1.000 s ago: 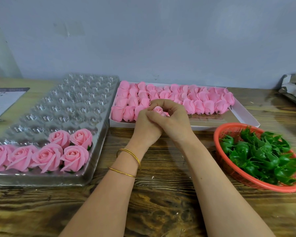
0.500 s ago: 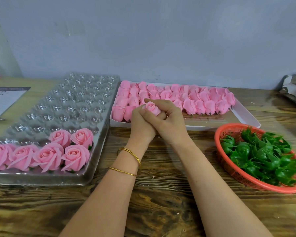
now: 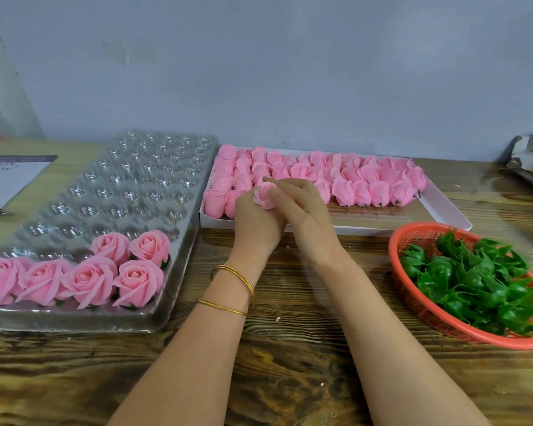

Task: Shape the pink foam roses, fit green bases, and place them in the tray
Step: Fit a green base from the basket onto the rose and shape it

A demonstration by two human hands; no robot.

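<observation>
wooden table (image 3: 290,364): left hand (image 3: 253,222), right hand (image 3: 305,216) grip rosebud (image 3: 264,195) tip-up.

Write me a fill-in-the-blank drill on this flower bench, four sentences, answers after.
1. The clear tray holds ___ finished roses.
2. Two gold bangles circle the person's ___ wrist.
3. The basket of green bases stands on the person's ___ side.
4. The left hand and right hand grip ___ pink bud between them.

Answers: six; left; right; one.
</observation>
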